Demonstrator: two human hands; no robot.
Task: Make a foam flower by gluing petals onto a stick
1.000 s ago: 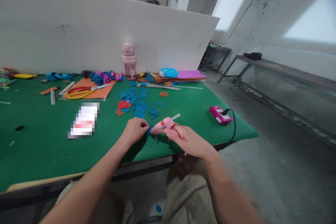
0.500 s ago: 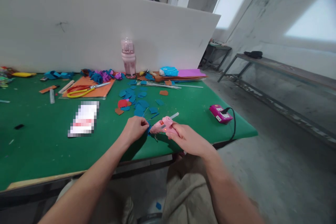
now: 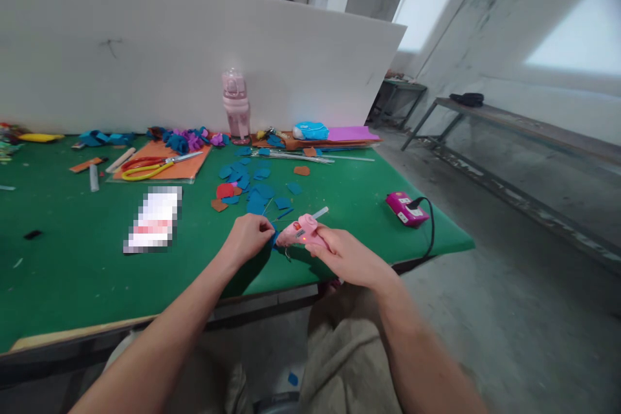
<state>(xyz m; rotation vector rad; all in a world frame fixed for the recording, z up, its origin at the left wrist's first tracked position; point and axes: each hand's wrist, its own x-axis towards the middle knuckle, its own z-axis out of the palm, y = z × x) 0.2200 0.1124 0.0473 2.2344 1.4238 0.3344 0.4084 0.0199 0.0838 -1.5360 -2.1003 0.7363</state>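
My right hand (image 3: 353,257) is wrapped round the handle of a pink hot glue gun (image 3: 301,230). A clear glue stick (image 3: 321,212) pokes out of its back, and a small orange light glows on its side. The gun's nozzle end points left at a small blue piece (image 3: 274,240), which my left hand (image 3: 248,237) pinches between thumb and fingers. Whether the nozzle touches the piece I cannot tell. Just beyond my left hand lie several flat blue cut pieces (image 3: 262,193), with a red piece (image 3: 225,191) and a brown one (image 3: 218,205) among them.
Scissors with yellow and red handles (image 3: 145,171) lie on orange sheets (image 3: 187,169) at the left. A pink bottle (image 3: 236,110) stands by the white board (image 3: 169,58). At the right is a magenta box (image 3: 406,209) with a black cord (image 3: 433,233). A blurred-out rectangle (image 3: 154,220) lies left.
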